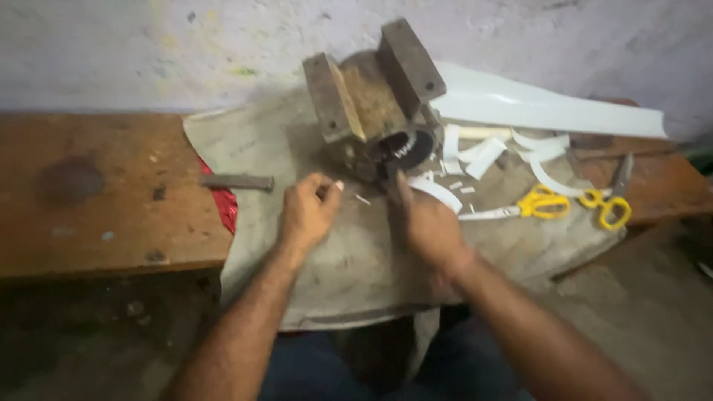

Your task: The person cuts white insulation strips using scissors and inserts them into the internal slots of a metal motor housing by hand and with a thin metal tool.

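A long wooden table (89, 215) runs across the view against a pale wall, and a worn grey cloth (349, 260) is spread over its middle, hanging over the front edge. On the cloth stands the biggest thing, a rusty electric motor stator housing (371, 111) with two flat mounting feet turned upward; its long axis tilts toward the person, so the open bore with dark windings faces the hands. Behind and to the right lies one wide curled sheet of white insulating paper (549, 108), and a scatter of smaller cut white strips (483, 152) sits between it and the housing. Two pairs of yellow-handled scissors (538, 204) lie right of the hands, one beside the other, blades pointing outward. One flat metal bar (238, 181) rests on the cloth's left edge, with a patch of red fabric (223, 204) showing under it.

The right hand (431, 226) is nearer the housing: its fingers reach up and forward to the bore's lower rim, touching or almost touching it, beside a white strip; whether its grip is closed on anything I cannot tell. The left hand (308, 212) hovers just left of the bore, its grip pinched, apparently on a small pale sliver, though blur leaves this uncertain.
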